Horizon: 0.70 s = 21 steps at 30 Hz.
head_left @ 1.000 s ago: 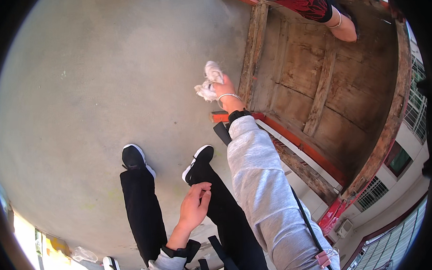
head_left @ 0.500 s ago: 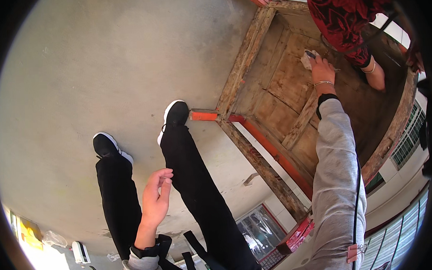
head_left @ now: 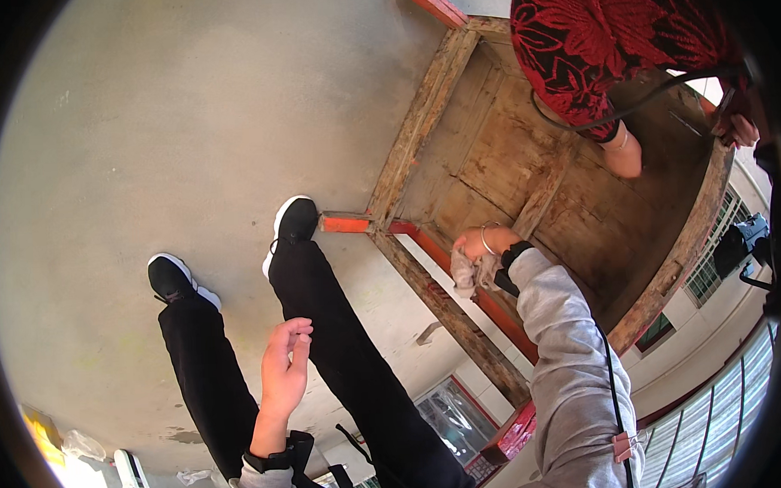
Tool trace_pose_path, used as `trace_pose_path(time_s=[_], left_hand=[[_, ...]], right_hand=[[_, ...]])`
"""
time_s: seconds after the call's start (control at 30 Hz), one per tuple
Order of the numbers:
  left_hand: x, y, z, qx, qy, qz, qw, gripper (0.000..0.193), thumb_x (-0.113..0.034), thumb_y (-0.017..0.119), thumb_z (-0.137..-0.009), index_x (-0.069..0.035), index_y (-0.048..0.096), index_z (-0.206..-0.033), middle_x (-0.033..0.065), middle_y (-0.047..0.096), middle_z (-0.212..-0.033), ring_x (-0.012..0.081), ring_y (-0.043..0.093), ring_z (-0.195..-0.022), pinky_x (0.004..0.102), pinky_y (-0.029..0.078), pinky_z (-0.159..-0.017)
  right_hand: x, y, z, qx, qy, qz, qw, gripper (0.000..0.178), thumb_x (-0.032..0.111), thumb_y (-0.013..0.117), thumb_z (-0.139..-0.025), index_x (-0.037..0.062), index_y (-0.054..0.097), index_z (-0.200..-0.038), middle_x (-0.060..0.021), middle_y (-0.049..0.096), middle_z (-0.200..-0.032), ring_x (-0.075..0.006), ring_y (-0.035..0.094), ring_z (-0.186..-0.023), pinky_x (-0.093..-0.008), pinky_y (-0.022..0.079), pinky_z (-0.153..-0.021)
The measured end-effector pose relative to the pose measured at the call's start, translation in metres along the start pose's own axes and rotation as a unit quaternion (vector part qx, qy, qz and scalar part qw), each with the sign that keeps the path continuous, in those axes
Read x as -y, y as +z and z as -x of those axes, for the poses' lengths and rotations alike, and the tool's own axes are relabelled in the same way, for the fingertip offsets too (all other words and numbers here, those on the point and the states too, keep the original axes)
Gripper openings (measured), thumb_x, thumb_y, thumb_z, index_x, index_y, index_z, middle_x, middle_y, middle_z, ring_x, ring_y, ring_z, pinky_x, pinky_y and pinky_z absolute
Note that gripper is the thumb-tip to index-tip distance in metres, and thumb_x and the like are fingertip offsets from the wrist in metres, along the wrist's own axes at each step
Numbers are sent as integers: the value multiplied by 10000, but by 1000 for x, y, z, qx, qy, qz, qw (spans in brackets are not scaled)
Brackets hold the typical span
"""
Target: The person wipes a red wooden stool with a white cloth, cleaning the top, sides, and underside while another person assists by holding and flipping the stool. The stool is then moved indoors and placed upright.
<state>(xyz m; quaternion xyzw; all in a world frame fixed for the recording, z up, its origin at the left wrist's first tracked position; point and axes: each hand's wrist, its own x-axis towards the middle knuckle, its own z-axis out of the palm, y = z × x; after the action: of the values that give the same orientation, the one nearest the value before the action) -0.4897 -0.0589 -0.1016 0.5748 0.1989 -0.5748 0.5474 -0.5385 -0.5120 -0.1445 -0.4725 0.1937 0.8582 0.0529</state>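
My right hand (head_left: 493, 239) grips a crumpled pale cloth (head_left: 465, 272) at the red-painted near rail of an upturned wooden piece of furniture (head_left: 499, 154). Bare, stained boards and a cross batten show inside its rough frame. In front of my legs, my left hand (head_left: 285, 368) hangs in the air with loosely bent fingers and holds nothing visible. At the upper right, another person's sleeve (head_left: 607, 38), black with red flowers, reaches over the boards. That person's hand (head_left: 625, 157) is down inside the frame; what it touches is hidden.
Short red legs (head_left: 345, 222) jut from the frame's corners. My black shoes (head_left: 295, 220) stand on the grey concrete floor (head_left: 188, 122) to the left. A dark cable (head_left: 660, 91) crosses near the other person's arm. A clear plastic bag (head_left: 81, 444) lies at the lower left.
My right hand has drawn the cloth from the far boards back to the near rail. The other person's sleeve has come further in, and the whole view has shifted slightly.
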Motion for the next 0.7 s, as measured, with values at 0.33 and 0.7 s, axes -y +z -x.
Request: trace_pose_path(time_s=[0.33,0.7], left_hand=[[-1,-30,8,-27,3,-64,998,175,-53,547,-932,-28,583,-1102,104,626,-1005,206,624,-872,305,493,-799],[-47,-57,11,-41,-33,-72,996,194,-12,490,-904,28,570,-1075,127,584,-995,211,594,-899,303,465,-826]], right_hand=[[68,-214,24,-624,-13,124,772,593,-4,631,-799,223,500,-1331,-58,441,-1365,-299,510,-1185,-411,474,-967],[26,-195,-80,-622,98,203,750,543,25,539,-858,149,462,-1381,-23,341,-1488,-324,496,-1166,-379,475,-973]])
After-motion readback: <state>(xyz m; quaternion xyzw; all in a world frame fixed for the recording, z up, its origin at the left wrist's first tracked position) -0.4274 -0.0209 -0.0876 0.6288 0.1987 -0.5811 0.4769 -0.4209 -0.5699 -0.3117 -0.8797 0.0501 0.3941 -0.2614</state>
